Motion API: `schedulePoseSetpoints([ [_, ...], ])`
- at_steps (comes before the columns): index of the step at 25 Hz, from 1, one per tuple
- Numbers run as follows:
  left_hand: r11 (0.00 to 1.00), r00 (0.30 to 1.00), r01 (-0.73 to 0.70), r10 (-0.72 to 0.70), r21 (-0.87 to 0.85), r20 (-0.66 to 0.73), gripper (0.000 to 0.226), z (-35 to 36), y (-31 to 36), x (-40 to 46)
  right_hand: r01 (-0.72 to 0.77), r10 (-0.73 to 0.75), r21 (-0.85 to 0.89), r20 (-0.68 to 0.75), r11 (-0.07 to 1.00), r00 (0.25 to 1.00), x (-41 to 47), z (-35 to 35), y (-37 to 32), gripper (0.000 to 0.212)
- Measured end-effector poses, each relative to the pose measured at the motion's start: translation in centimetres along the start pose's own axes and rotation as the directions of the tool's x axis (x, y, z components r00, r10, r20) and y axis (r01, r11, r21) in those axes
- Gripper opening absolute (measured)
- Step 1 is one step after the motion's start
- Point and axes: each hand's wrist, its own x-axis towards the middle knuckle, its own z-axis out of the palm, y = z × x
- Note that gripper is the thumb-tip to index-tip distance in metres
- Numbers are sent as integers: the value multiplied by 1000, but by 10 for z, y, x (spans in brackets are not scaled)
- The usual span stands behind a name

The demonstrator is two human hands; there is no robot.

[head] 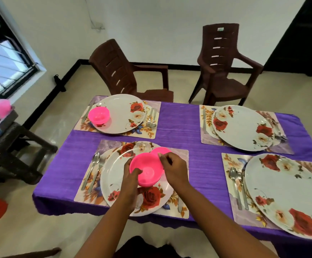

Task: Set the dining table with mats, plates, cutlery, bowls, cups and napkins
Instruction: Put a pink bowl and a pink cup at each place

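The left hand (131,175) grips the near rim of a pink bowl (145,171), thumb curled inside the rim, and holds it over the near-left plate (114,175). The right hand (173,169) pinches the far rim, where a second pink bowl (160,150) shows behind the first. Whether the two bowls are nested or merely touching cannot be determined from this view.

The step in hand appears to be separating the bowls and setting one at this place. Recommended procedure: the left hand steadies the held bowl by its rim while the right hand lifts the other bowl clear without twisting. The bowl should then be lowered flat onto the plate, away from the edge, so that it does not slide on the smooth surface. The spoon and fork (94,169) left of the plate, on the floral mat (88,194), should not be disturbed.

Beyond, the far-left plate (125,112) already carries a pink bowl (98,114). The near-right plate (289,194) and far-right plate (244,127) carry none, so the spare bowl likely serves one of them. A pink cup (2,107) stands on a side stand at the far left.
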Motion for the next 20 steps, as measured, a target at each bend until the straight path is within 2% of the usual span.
schedulePoseSetpoints([
  [3,996,994,-2,-8,92,112,42,18,2,9,-12,6,-132,-47,991,999,0,-21,7,17],
  [7,989,967,37,-71,141,245,46,56,2,6,-111,56,-249,-218,962,974,-14,-52,26,10],
  [10,989,933,55,-100,137,346,32,83,0,-4,-197,110,-250,-322,948,940,-25,-80,37,10],
  [14,980,891,46,-128,193,435,40,121,-7,-7,-307,198,-182,-450,934,871,-39,-120,55,11],
  [17,965,850,-1,-137,261,509,33,152,-14,-9,-355,242,-169,-469,919,849,-40,-146,73,18],
  [20,952,828,-21,-155,305,539,23,193,-22,-8,-405,292,-137,-493,904,820,-32,-180,94,10],
])
